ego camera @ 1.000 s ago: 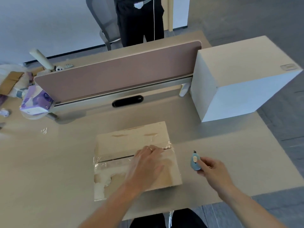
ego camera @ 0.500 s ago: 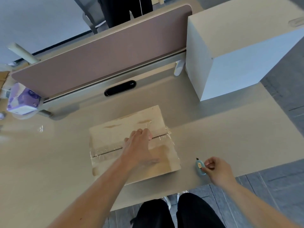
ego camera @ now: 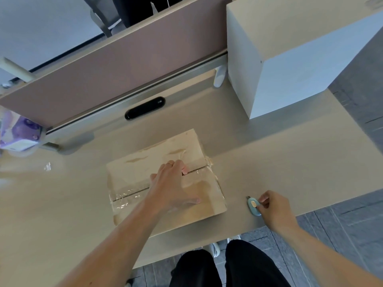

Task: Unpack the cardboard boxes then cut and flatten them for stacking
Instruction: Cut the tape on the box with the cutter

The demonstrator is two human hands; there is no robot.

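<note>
A low cardboard box (ego camera: 134, 172) lies on the desk (ego camera: 290, 166) in front of me, its top flaps shut and its centre seam covered with clear tape. My left hand (ego camera: 172, 187) rests on the lid, fingertips curled at the seam where the flaps meet, thumb spread over the near flap. To the right of the box, near the desk's front edge, my right hand (ego camera: 273, 210) pinches a small blue box cutter (ego camera: 253, 206), which touches the desk with its blade tip pointing away from me.
A large white cabinet (ego camera: 290, 65) stands at the back right. A brown divider panel (ego camera: 124, 65) with a black cable slot (ego camera: 145, 108) runs along the far edge. A purple-and-white pack (ego camera: 18, 133) sits far left, a scrap of clear tape (ego camera: 48, 166) nearby. A person stands behind the divider.
My left hand slid up the lid and its fingertips now curl at the seam. My right hand brought the cutter down toward the desk's front edge. My head tilted downward.
</note>
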